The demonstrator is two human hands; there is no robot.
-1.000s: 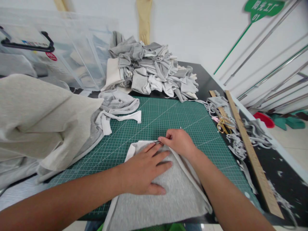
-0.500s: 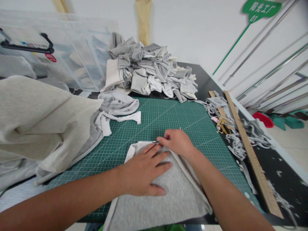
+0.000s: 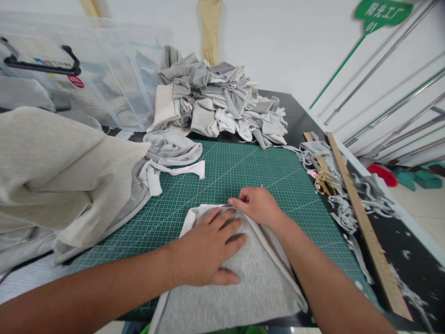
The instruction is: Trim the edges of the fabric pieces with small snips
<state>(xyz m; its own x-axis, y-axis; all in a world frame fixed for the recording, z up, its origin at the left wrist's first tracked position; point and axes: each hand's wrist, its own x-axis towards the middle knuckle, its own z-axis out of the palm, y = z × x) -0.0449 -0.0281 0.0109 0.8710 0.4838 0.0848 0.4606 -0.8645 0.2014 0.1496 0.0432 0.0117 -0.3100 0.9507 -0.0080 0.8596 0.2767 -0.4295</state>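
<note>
My 2 hands on 1 grey fabric piece (image 3: 236, 292)

On the green cutting mat (image 3: 243, 171): left hand (image 3: 205, 248) flat, fingers released; right hand (image 3: 259, 204) fingers clenched on 1 small metal tool (image 3: 225, 205).

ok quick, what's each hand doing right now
Left hand: open, pressed flat on the grey cloth.
Right hand: closed in a pinch on a thin metal tool at the cloth's edge.
</note>
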